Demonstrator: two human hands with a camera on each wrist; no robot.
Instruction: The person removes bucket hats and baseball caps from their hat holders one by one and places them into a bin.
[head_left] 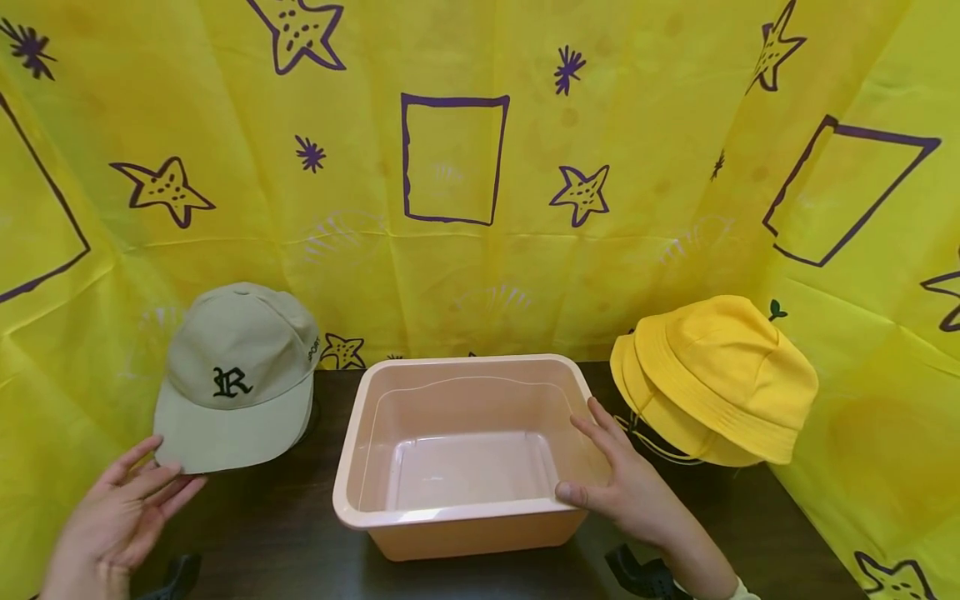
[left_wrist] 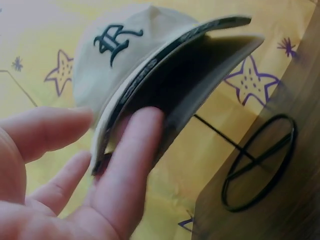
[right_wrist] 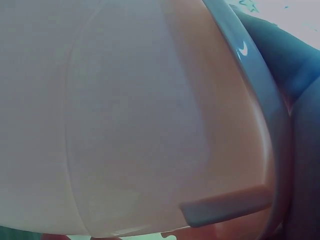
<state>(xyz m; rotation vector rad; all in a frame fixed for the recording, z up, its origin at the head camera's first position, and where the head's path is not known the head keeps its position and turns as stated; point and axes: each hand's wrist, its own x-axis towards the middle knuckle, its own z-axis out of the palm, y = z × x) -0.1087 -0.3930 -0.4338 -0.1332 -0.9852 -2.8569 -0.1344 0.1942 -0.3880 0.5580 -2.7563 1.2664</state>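
Note:
A beige baseball cap [head_left: 238, 367] with a dark letter R on its front stands at the left, its brim toward me. My left hand [head_left: 123, 508] pinches the brim's left edge; in the left wrist view, a finger [left_wrist: 127, 175] lies under the brim [left_wrist: 185, 95] with the thumb on the upper side. A pink plastic tub [head_left: 442, 540] stands in the middle with nothing inside. My right hand [head_left: 626, 479] rests over its front right corner, fingers nearly straight and spread across the side rim, thumb on the front rim. The tub's wall [right_wrist: 135, 125] fills most of the right wrist view.
Yellow bucket hats [head_left: 723, 375], nested together, with a cord and a small green sprout, stand at the right. A black wire stand base [left_wrist: 260, 162] shows beside the cap. Yellow printed cloth [head_left: 457, 283] encloses the back and sides of the dark table [head_left: 285, 533].

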